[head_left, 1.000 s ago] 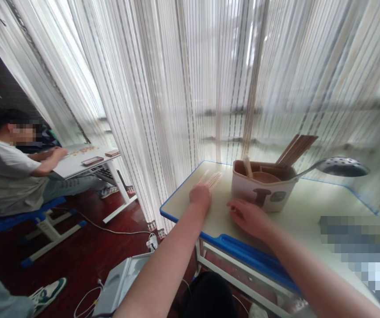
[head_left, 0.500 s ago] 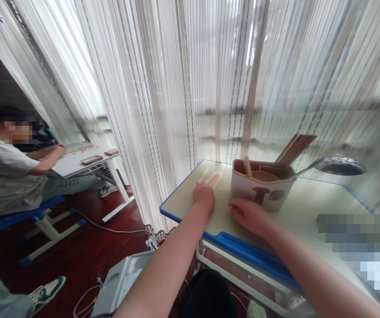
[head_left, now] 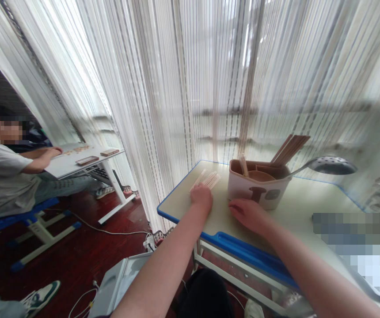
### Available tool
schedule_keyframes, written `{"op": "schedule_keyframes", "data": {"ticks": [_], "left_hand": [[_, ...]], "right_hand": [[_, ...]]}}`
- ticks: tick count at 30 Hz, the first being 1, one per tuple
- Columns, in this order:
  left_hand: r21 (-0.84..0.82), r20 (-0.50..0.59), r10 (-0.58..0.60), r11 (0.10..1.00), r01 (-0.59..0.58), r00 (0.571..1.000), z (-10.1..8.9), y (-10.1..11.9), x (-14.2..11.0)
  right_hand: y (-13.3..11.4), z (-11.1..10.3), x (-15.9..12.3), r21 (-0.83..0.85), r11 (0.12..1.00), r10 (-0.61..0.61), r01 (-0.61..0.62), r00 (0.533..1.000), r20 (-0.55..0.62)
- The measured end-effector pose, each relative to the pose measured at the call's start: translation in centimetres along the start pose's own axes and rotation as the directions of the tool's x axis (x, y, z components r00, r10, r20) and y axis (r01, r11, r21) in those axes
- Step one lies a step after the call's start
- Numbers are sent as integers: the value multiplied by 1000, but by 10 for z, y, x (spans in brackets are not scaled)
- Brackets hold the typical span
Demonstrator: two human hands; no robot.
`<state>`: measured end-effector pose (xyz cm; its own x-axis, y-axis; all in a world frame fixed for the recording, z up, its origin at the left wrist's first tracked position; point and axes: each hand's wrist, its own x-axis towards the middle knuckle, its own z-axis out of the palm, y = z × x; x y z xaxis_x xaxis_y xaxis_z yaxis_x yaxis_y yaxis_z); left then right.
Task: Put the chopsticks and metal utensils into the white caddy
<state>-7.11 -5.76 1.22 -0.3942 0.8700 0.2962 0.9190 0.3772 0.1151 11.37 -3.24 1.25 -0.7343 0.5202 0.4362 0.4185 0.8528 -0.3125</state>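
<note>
My left hand (head_left: 202, 197) rests knuckles-up on the near ends of a bundle of pale chopsticks (head_left: 209, 179) lying on the beige desk (head_left: 183, 204); its fingers are curled down over them. My right hand (head_left: 247, 213) lies on the desk just in front of a beige holder (head_left: 259, 187), fingers loosely bent, nothing visible in them. The holder stands upright with brown chopsticks (head_left: 291, 149) and a perforated metal ladle (head_left: 332, 166) sticking out of it.
String curtains (head_left: 190, 79) hang close behind the desk. The desk's blue front edge (head_left: 243, 251) is near my body. At left a person in a grey shirt (head_left: 1, 176) sits at another white table (head_left: 77, 159). Cables and a grey box (head_left: 117, 282) lie on the dark floor.
The view has drifted slightly; my left hand has edged a little farther onto the chopstick bundle. My right hand stays in front of the holder.
</note>
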Motion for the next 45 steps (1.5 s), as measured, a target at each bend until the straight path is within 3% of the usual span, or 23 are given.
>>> {"op": "schedule_keyframes", "data": {"ticks": [20, 26, 33, 41, 45], "left_hand": [[-42, -76, 11, 999, -14, 997, 8, -2, -2], [-43, -208, -10, 999, 1, 978, 7, -5, -1], [-304, -275, -78, 953, -10, 958, 0, -20, 2], [-576, -253, -144, 817, -29, 957, 4, -28, 9], [-716, -239, -199, 697, -34, 951, 8, -32, 13]], "right_hand": [[-3, -4, 0, -8, 1000, 17, -17, 999, 27], [0, -2, 0, 18, 999, 31, -31, 999, 43], [1, -2, 0, 31, 999, 40, -40, 999, 6], [1, -1, 0, 14, 999, 37, -38, 999, 21], [2, 0, 1, 22, 999, 42, -42, 999, 17]]}}
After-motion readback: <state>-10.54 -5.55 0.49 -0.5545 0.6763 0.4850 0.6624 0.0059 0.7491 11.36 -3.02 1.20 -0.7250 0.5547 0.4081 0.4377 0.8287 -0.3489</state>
